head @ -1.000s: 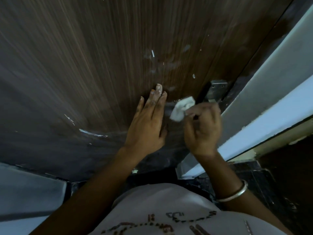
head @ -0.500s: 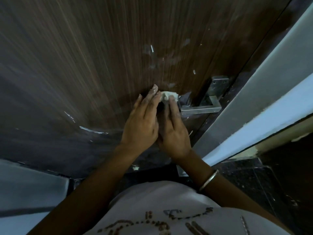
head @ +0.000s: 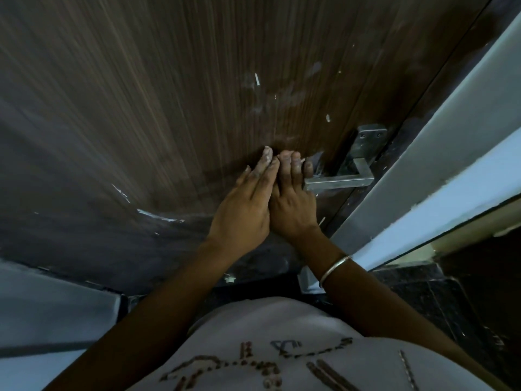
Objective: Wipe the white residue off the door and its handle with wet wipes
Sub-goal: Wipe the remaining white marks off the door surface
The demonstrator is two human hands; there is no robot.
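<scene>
Closest in, the bangle (head: 335,268) sits on the right wrist, and beyond it both hands lie side by side on the door (head: 169,108). The left hand (head: 242,207) is flat, fingers straight, holding nothing. The right hand (head: 293,206) presses flat too, fingers extended and chalky at the tips. The wet wipe is out of sight, perhaps trapped under that palm, I can't tell. At three o'clock, just beside the right hand, is the steel handle (head: 338,182). Farther up the panel there's white residue: flecks (head: 256,79) at twelve o'clock and a streak (head: 158,217) out at nine. To do this well, I'd say use firm pressure and short overlapping strokes, with the left hand bracing. Fold to a clean face often, and wrap the lever rather than skimming its top.
</scene>
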